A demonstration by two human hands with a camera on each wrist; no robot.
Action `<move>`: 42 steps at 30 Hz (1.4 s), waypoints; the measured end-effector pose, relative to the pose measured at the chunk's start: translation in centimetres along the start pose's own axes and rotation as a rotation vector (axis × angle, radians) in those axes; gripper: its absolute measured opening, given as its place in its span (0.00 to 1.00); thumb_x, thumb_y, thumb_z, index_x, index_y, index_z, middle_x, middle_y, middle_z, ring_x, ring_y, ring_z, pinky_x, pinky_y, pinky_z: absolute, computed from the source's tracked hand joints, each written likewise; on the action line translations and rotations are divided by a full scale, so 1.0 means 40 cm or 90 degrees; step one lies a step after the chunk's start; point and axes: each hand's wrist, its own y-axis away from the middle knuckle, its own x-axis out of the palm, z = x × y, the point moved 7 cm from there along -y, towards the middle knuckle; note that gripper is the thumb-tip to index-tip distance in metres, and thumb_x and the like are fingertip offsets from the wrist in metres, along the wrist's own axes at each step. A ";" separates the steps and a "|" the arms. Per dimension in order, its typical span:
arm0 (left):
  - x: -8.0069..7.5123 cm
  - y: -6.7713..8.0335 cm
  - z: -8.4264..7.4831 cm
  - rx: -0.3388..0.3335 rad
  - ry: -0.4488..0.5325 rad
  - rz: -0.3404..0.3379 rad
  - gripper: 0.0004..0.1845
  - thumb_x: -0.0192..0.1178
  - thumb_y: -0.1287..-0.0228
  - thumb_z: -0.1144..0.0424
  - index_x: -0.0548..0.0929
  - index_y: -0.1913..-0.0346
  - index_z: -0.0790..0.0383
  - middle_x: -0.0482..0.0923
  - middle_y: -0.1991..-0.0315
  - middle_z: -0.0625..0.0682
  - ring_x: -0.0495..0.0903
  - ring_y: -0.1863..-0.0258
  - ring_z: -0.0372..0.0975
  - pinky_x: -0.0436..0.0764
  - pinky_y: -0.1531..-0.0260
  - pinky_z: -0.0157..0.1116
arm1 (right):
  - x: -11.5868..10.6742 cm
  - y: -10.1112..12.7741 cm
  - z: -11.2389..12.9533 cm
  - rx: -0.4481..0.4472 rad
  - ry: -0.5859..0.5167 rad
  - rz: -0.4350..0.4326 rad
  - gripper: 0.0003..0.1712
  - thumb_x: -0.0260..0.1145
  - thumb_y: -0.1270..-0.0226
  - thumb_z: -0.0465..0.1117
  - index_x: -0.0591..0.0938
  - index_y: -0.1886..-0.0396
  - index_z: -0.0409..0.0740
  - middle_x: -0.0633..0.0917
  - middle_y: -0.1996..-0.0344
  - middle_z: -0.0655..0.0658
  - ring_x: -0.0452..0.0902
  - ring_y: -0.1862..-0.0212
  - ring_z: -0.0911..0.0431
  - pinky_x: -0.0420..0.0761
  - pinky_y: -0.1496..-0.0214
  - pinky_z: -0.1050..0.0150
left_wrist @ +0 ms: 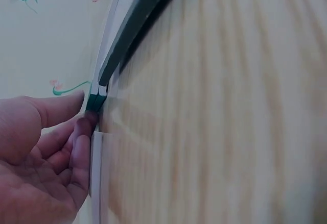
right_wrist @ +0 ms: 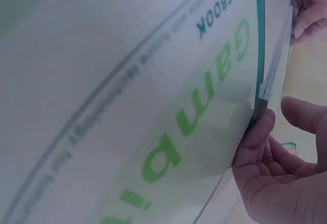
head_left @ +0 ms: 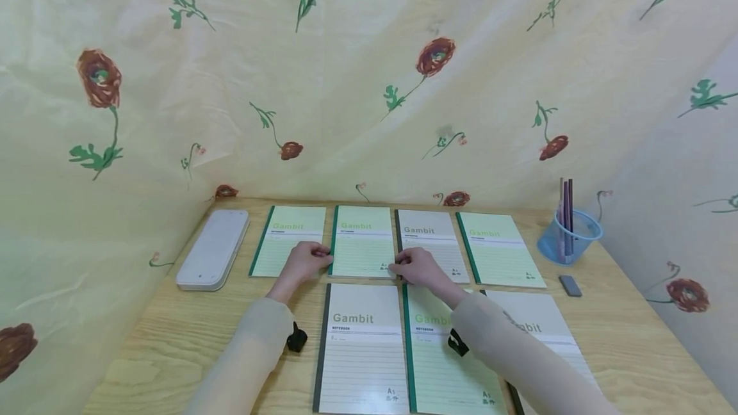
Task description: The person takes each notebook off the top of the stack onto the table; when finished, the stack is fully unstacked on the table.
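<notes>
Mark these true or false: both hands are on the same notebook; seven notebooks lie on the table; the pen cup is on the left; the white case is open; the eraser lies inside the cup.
1. Both hands, left hand and right hand, touch the green notebook: true.
2. Seven notebooks: true.
3. Pen cup on the left: false, it is at the right.
4. White case open: false, it is closed.
5. Eraser in the cup: false, it lies on the table.

Notebooks (head_left: pixel 362 245) crowd the table's (head_left: pixel 173 325) middle; bare wood borders them.
</notes>
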 end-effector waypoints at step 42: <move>0.047 -0.052 -0.097 -0.024 -0.231 -0.058 0.18 0.76 0.45 0.53 0.84 0.68 0.67 0.77 0.81 0.53 0.70 0.84 0.40 0.67 0.84 0.35 | 0.002 0.000 -0.002 0.029 -0.005 0.016 0.24 0.75 0.39 0.44 0.82 0.49 0.34 0.80 0.72 0.45 0.77 0.73 0.55 0.75 0.69 0.65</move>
